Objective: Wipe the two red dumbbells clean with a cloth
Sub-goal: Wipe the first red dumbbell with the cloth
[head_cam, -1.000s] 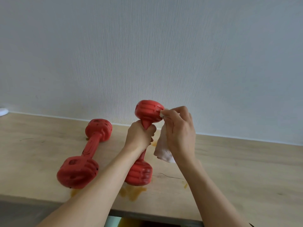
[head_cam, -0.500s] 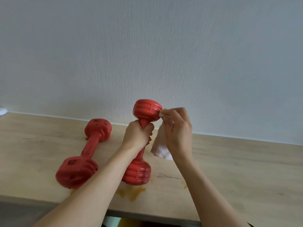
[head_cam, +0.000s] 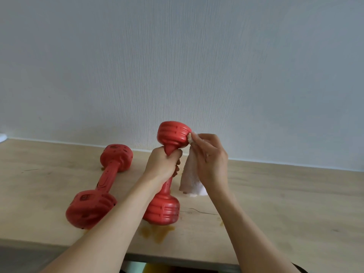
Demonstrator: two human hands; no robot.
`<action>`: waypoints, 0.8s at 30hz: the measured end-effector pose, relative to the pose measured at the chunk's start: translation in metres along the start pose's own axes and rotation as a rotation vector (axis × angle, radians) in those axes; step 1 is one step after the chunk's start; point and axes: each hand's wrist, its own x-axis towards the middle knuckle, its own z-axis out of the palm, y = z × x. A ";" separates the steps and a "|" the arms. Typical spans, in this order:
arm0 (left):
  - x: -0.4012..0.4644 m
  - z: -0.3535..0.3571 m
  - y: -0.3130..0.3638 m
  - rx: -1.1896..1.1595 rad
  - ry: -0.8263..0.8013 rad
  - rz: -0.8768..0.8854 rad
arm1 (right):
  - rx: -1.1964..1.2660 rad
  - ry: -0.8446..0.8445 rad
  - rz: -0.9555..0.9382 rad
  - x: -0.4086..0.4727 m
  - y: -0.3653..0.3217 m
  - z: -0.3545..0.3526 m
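Fingers of the left hand (head_cam: 161,166) are curled tightly round the handle of the upright dumbbell (head_cam: 167,172), and fingers of the right hand (head_cam: 208,160) pinch a pale cloth (head_cam: 190,182) against that dumbbell's upper head.

Using the upright dumbbell as the landmark: to its left, close by but apart, the second dumbbell (head_cam: 102,186) lies flat on the wooden table (head_cam: 285,203), untouched. The upright dumbbell itself is slightly tilted, with its lower head down at the table surface near the front edge, where brownish stains (head_cam: 155,232) mark the wood. To the right of its upper head, a bunched corner of the cloth touches the rim while the rest hangs down loosely beside the handle.

The step in hand appears to be wiping the top head of the first dumbbell. The next move likely calls for working the cloth round the head, then down the handle, which would require shifting the left hand's hold.

Both forearms reach forward from the bottom of the view. The left wrist is fairly straight; the right wrist bends so the hand angles leftward toward the head.
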 end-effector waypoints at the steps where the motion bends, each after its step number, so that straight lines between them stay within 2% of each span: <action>1: -0.001 -0.001 -0.001 -0.015 -0.002 -0.015 | -0.015 -0.012 0.003 0.000 0.002 0.000; 5: -0.002 -0.003 -0.002 -0.065 -0.009 -0.075 | -0.101 -0.029 0.027 0.002 0.008 -0.001; 11: -0.004 -0.003 0.003 -0.062 -0.040 -0.084 | 0.017 0.141 0.038 0.023 -0.020 0.000; 13: -0.005 -0.001 0.004 -0.065 -0.060 -0.092 | 0.076 0.076 0.007 0.024 -0.026 0.009; 17: -0.004 0.001 0.002 -0.071 -0.085 -0.074 | 0.011 -0.140 -0.147 0.007 -0.005 0.022; 21: -0.007 0.005 0.002 0.019 -0.111 -0.002 | 0.108 -0.152 0.044 0.007 0.000 0.019; 24: -0.010 0.009 0.003 0.037 -0.114 0.025 | 0.298 -0.090 0.206 0.013 -0.006 0.011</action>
